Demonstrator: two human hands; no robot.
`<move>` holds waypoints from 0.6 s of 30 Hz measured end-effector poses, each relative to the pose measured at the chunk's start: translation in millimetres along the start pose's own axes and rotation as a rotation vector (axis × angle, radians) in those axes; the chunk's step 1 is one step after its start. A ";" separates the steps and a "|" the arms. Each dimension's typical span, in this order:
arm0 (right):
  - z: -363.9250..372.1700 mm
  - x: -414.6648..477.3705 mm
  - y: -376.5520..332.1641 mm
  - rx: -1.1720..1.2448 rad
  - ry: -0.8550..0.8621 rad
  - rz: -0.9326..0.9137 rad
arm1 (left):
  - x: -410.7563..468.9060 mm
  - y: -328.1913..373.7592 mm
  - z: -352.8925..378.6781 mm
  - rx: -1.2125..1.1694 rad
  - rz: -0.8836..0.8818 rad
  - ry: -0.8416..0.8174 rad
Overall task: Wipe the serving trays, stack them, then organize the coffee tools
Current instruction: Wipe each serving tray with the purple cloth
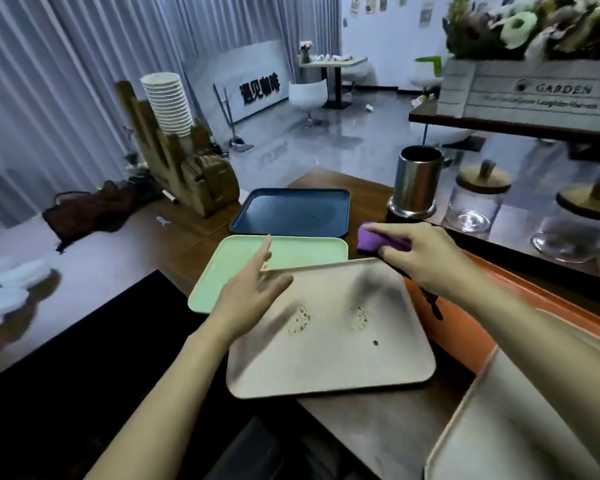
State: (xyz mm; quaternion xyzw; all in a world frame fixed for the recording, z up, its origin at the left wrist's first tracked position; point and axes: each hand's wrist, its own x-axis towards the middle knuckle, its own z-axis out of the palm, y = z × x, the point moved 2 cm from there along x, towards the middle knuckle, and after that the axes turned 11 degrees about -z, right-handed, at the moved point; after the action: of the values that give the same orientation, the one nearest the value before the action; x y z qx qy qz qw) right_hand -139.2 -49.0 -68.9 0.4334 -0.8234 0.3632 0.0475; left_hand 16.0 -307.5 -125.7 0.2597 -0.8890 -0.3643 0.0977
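Observation:
A beige tray [329, 355] with crumb patches and a dark speck lies in front of me on the wooden counter. Behind it lie a light green tray [302, 251] and a dark blue tray [291, 211]. An orange tray [465, 334] sits to the right, partly under my arm, and another pale tray [520, 431] fills the lower right corner. My left hand [253, 296] hovers open with straight fingers over the beige tray's far left corner. My right hand [426, 251] grips a purple cloth [371, 237] above the beige tray's far right corner.
A steel cup [418, 181] on a dark base and two lidded glass jars [475, 202] stand at the right. A wooden holder with stacked paper cups [168, 102] and a dark rag [90, 209] sit at the left. White lids [4, 289] lie far left.

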 end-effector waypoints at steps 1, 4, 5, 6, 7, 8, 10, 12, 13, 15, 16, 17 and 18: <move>10.8 14.5 -1.3 -0.005 -0.005 0.001 | 15.8 -5.4 -5.1 -0.009 0.008 -0.012; 41.6 59.6 -1.8 -0.007 -0.029 0.018 | 65.0 -18.3 -17.3 -0.007 0.032 -0.069; 49.8 71.8 -2.5 -0.012 -0.036 0.028 | 78.5 -22.2 -20.4 -0.006 0.045 -0.080; 58.7 86.8 -3.4 -0.013 -0.040 0.037 | 93.9 -26.0 -25.2 -0.005 0.061 -0.086; 67.3 100.4 -3.2 -0.012 -0.040 0.052 | 109.0 -31.0 -29.2 0.000 0.072 -0.093; 75.7 113.0 -3.8 -0.007 -0.039 0.064 | 122.7 -35.4 -33.3 0.004 0.083 -0.099; 91.2 132.2 -4.2 -0.003 -0.038 0.091 | 146.2 -42.9 -40.3 0.015 0.094 -0.113; 106.9 151.3 -1.7 0.008 -0.044 0.115 | 167.2 -52.5 -47.1 0.025 0.097 -0.124; 114.3 160.2 -0.2 0.013 -0.046 0.125 | 176.8 -57.8 -49.9 0.027 0.096 -0.125; 127.2 175.5 2.7 0.008 -0.053 0.137 | 194.7 -68.5 -54.5 0.038 0.087 -0.122; 133.5 183.7 4.7 0.003 -0.056 0.139 | 204.3 -74.3 -56.9 0.050 0.081 -0.117; 139.5 191.5 7.0 -0.006 -0.060 0.144 | 212.3 -78.8 -59.7 0.066 0.081 -0.110; 145.7 199.1 8.9 -0.020 -0.062 0.143 | 220.4 -83.7 -62.5 0.087 0.083 -0.104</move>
State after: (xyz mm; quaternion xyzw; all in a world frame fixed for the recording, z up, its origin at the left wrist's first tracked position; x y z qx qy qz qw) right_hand -234.7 -274.2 -102.1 0.3841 -0.8569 0.3438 0.0002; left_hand -115.1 -512.4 -142.8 0.2073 -0.9179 -0.3338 0.0552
